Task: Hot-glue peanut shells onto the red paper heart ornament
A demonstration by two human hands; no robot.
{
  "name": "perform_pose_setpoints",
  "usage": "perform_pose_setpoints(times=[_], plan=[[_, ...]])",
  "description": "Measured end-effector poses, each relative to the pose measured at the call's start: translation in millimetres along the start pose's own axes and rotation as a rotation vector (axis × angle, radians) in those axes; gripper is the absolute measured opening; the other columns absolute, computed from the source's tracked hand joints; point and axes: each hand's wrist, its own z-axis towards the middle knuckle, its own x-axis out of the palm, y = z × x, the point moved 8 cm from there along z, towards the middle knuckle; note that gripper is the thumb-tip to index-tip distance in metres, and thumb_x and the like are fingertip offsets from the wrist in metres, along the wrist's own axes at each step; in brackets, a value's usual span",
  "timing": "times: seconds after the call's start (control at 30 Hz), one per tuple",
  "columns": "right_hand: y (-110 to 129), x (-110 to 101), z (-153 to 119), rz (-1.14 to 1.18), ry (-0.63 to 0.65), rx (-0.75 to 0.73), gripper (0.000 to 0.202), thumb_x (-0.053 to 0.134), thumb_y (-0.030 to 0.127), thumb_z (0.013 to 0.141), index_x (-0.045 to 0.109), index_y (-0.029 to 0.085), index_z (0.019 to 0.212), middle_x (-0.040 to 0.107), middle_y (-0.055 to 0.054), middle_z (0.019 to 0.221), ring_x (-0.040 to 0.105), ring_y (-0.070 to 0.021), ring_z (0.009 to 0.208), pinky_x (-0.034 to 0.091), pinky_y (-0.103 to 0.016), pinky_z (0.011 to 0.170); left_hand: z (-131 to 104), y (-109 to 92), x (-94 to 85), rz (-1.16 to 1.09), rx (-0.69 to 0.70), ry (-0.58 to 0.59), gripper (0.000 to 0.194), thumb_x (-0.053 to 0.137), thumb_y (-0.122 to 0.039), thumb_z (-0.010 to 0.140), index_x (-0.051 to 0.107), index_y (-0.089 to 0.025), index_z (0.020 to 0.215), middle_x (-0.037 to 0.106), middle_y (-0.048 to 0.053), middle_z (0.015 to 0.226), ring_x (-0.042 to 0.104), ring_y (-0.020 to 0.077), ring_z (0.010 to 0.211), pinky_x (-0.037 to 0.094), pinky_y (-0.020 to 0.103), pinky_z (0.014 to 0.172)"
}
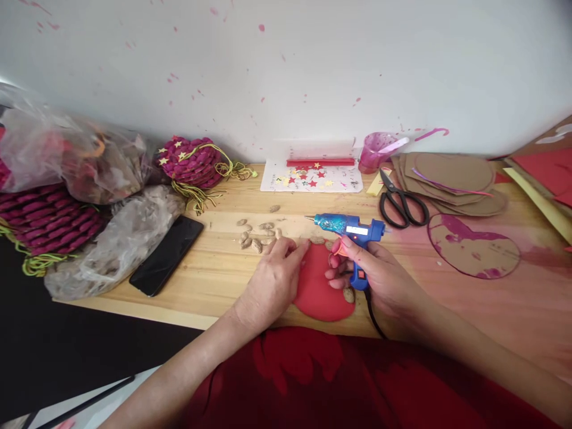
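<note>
My right hand [379, 268] is wrapped round a blue hot glue gun [373, 231], its metal nozzle pointing left above the table. Beneath it lies a flat red shape [319, 283] with peanuts along its edge, among them one peanut [348, 294] at the lower right. My left hand [270, 286] rests on the upper left edge of this shape, fingers bent and fingertips together; what is under them is hidden. Just beyond that hand, several loose peanuts [257, 245] lie on the wood.
To the left are a black phone [167, 256], a plastic bag [125, 244] and purple woven pieces [192, 164]. At the back stand star stickers [308, 177] on a sheet and a pink cup [373, 152]. Black-handled scissors [404, 205] and stacked cardboard shapes [451, 170] lie right.
</note>
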Motion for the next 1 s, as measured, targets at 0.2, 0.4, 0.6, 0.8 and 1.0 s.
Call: perform_pose_setpoints(times=[0.2, 0.4, 0.6, 0.8, 1.0], plan=[[2.3, -1.2, -1.8, -0.015, -0.009, -0.028, 0.043, 0.081, 0.059, 0.079, 0.068, 0.019, 0.087, 0.068, -0.001, 0.075, 0.072, -0.0168, 0.064, 0.059, -0.026, 0.055, -16.6, 5.8, -11.3, -0.158, -0.044, -0.047, 0.045, 0.054, -0.011, 0.099, 0.054, -0.018, 0.144, 0.064, 0.013, 0.124, 0.064, 0.0220, 0.113, 0.058, 0.039, 0.098], [17.8, -3.1, -1.3, -0.079, 0.026, -0.113, 0.045, 0.077, 0.064, 0.080, 0.066, 0.020, 0.083, 0.067, -0.002, 0.075, 0.067, -0.0165, 0.061, 0.054, -0.027, 0.051, -45.4, 6.9, -23.2, -0.076, -0.060, -0.039, 0.067, 0.076, -0.036, 0.090, 0.047, -0.023, 0.149, 0.061, 0.014, 0.129, 0.062, 0.0277, 0.118, 0.057, 0.047, 0.102], [39.7, -15.4, 0.5, -0.290, -0.077, -0.296, 0.052, 0.074, 0.073, 0.077, 0.070, 0.022, 0.082, 0.071, -0.005, 0.087, 0.065, -0.0163, 0.062, 0.053, -0.030, 0.054, -51.7, 5.6, -17.3, -0.123, -0.039, 0.026, 0.078, 0.078, -0.042, 0.087, 0.041, -0.029, 0.155, 0.058, 0.014, 0.134, 0.062, 0.0292, 0.123, 0.055, 0.050, 0.105], [40.6, -19.3, 3.3, -0.397, -0.105, -0.324, 0.053, 0.072, 0.075, 0.078, 0.074, 0.023, 0.090, 0.074, -0.007, 0.100, 0.064, -0.0165, 0.062, 0.054, -0.033, 0.054, -51.2, 9.4, -19.4, -0.143, -0.067, 0.012, 0.071, 0.076, -0.031, 0.091, 0.044, -0.028, 0.154, 0.057, 0.014, 0.139, 0.060, 0.0277, 0.129, 0.055, 0.048, 0.108], [46.6, -21.0, 1.8, -0.524, -0.130, -0.404, 0.056, 0.068, 0.077, 0.079, 0.073, 0.023, 0.086, 0.071, -0.007, 0.082, 0.066, -0.0210, 0.072, 0.051, -0.030, 0.050, -51.2, 9.7, -21.5, -0.167, -0.071, 0.004, 0.065, 0.068, -0.021, 0.095, 0.042, -0.029, 0.154, 0.057, 0.013, 0.141, 0.060, 0.0263, 0.130, 0.054, 0.048, 0.110]])
